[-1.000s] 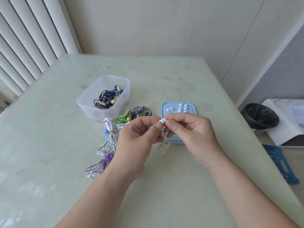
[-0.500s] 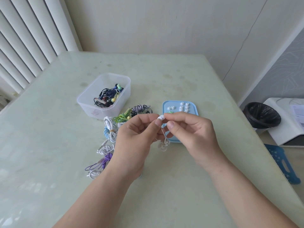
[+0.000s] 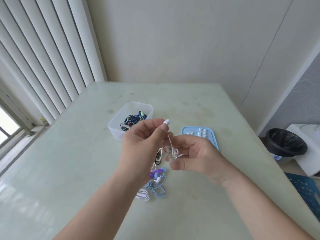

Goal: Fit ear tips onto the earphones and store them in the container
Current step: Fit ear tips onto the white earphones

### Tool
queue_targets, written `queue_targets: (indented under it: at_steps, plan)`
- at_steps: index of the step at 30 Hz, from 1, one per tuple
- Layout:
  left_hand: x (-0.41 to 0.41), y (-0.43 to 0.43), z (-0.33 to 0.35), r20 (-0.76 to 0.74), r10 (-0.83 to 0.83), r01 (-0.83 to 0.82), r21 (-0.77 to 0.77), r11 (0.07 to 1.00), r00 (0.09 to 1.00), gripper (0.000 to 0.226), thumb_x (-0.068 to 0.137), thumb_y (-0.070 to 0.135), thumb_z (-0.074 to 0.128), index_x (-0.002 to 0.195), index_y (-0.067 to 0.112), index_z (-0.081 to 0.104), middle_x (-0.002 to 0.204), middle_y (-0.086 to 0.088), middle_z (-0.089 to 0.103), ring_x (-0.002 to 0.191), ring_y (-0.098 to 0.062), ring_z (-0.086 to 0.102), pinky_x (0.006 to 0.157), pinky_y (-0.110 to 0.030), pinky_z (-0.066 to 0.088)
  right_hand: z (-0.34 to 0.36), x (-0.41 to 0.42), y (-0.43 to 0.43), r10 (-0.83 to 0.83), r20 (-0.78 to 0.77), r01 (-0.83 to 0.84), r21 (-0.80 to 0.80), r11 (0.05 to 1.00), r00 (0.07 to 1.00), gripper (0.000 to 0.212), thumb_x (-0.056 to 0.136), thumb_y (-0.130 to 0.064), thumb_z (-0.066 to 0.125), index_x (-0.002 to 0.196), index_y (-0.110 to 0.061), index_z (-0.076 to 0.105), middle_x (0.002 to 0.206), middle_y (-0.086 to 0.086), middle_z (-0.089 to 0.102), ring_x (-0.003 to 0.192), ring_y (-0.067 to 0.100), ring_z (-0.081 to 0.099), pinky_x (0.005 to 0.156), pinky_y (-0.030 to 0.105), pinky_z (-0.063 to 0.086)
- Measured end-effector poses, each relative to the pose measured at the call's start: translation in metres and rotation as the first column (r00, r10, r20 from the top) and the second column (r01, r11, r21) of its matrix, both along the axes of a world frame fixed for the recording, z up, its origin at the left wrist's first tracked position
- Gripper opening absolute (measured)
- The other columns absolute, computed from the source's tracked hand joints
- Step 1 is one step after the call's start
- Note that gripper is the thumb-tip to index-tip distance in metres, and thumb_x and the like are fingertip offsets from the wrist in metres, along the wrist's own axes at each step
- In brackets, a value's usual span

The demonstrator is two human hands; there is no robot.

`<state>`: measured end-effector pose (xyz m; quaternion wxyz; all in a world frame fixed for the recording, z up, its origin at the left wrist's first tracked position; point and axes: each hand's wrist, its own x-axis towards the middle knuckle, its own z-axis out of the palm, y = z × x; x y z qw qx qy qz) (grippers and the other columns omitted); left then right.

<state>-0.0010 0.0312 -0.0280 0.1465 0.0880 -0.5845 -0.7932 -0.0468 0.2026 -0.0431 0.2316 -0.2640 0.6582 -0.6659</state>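
My left hand [image 3: 142, 144] is raised over the table and pinches a white earbud [image 3: 167, 122] between thumb and forefinger. Its thin cable runs down to a small coiled bundle [image 3: 171, 151] that my right hand [image 3: 194, 158] holds in its fingers. Behind the left hand stands a clear plastic container [image 3: 131, 108] with several dark and coloured earphones inside. To the right lies a light blue tray [image 3: 212, 137] with several small white ear tips [image 3: 201, 134]. A pile of loose earphones [image 3: 155, 186], white, blue and purple, lies on the table under my hands.
The pale green table [image 3: 69, 161] reaches to the wall at the back. Vertical blinds [image 3: 43, 58] hang at the left. On the floor to the right are a black-lined bin [image 3: 285, 144], a white box [image 3: 311, 153] and a blue stool [image 3: 306, 189].
The camera has tilted up. My left hand lifted the earbud, and my right hand left it and dropped to take the coiled cable below.
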Motion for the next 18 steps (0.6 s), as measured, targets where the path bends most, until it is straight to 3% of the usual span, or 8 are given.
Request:
queue_targets:
  at_steps: [3,5,7,9,12,14,16,18]
  plan:
    - [0.006,-0.008,0.005,0.000,0.098,-0.093,-0.293,0.952,0.995,0.004,0.093,0.018,0.078,0.096,0.017,0.076,0.082,-0.005,0.078,0.080,-0.024,0.076,0.076,-0.036,0.062,0.007,0.005,-0.017,-0.126,0.076,0.128,-0.023,0.991,0.989,0.032,0.075,-0.009,0.085,0.105,-0.008,0.075,0.090,0.011,0.076,0.079,0.025,0.069,0.076,0.035,0.058]
    - [0.006,-0.021,0.011,0.019,0.101,-0.087,-0.367,0.926,0.995,0.003,0.092,0.019,0.078,0.094,0.019,0.077,0.082,-0.002,0.079,0.079,-0.017,0.076,0.073,-0.031,0.062,0.012,0.002,-0.031,-0.161,0.109,0.161,0.010,0.987,0.981,0.025,0.078,-0.010,0.085,0.101,-0.007,0.076,0.082,0.012,0.074,0.073,0.026,0.067,0.072,0.037,0.057]
    - [0.001,-0.037,0.016,0.098,0.062,-0.026,-0.327,0.945,0.993,0.004,0.092,0.015,0.078,0.096,0.013,0.078,0.089,-0.011,0.079,0.085,-0.023,0.078,0.074,-0.038,0.065,0.014,-0.004,-0.043,-0.201,0.084,0.194,0.086,0.977,0.976,0.025,0.077,-0.012,0.088,0.099,-0.012,0.076,0.085,0.018,0.073,0.072,0.025,0.065,0.072,0.039,0.057]
    - [-0.006,-0.055,0.023,0.176,-0.008,0.046,-0.211,0.977,0.984,0.009,0.096,0.010,0.072,0.101,0.003,0.075,0.100,-0.023,0.076,0.090,-0.031,0.078,0.078,-0.045,0.065,0.016,-0.016,-0.056,-0.278,-0.041,0.280,0.173,0.944,0.960,0.029,0.073,-0.017,0.092,0.097,-0.020,0.076,0.090,0.017,0.074,0.069,0.020,0.064,0.072,0.043,0.056]
    - [-0.021,-0.078,0.030,0.260,-0.133,0.155,-0.065,0.986,0.956,0.027,0.103,0.023,0.063,0.110,-0.001,0.073,0.108,-0.023,0.076,0.096,-0.031,0.076,0.088,-0.043,0.064,0.025,-0.040,-0.078,-0.305,-0.294,0.389,0.292,0.874,0.906,0.037,0.066,-0.027,0.094,0.097,-0.029,0.073,0.085,-0.005,0.072,0.068,0.007,0.061,0.078,0.033,0.056]
    - [-0.036,-0.091,0.031,0.279,-0.137,0.175,-0.115,0.978,0.950,0.032,0.100,0.028,0.067,0.112,-0.001,0.072,0.110,-0.023,0.076,0.096,-0.031,0.076,0.091,-0.040,0.063,0.034,-0.058,-0.096,-0.256,-0.379,0.386,0.321,0.865,0.889,0.042,0.068,-0.027,0.094,0.103,-0.027,0.072,0.089,-0.009,0.069,0.073,0.005,0.062,0.077,0.025,0.053]
    - [-0.053,-0.104,0.031,0.268,-0.081,0.139,-0.206,0.969,0.960,0.028,0.094,0.017,0.076,0.114,-0.001,0.069,0.113,-0.025,0.074,0.094,-0.031,0.077,0.092,-0.041,0.063,0.040,-0.076,-0.113,-0.221,-0.409,0.372,0.337,0.865,0.885,0.055,0.070,-0.027,0.093,0.119,-0.026,0.069,0.097,-0.009,0.068,0.080,0.003,0.062,0.076,0.021,0.046]
    - [-0.071,-0.118,0.029,0.270,-0.008,0.079,-0.253,0.964,0.963,0.030,0.092,0.008,0.078,0.118,-0.001,0.066,0.112,-0.024,0.073,0.090,-0.030,0.079,0.090,-0.040,0.063,0.038,-0.090,-0.124,-0.196,-0.422,0.365,0.369,0.855,0.885,0.076,0.073,-0.029,0.092,0.140,-0.031,0.055,0.111,-0.006,0.064,0.082,0.006,0.060,0.076,0.021,0.044]
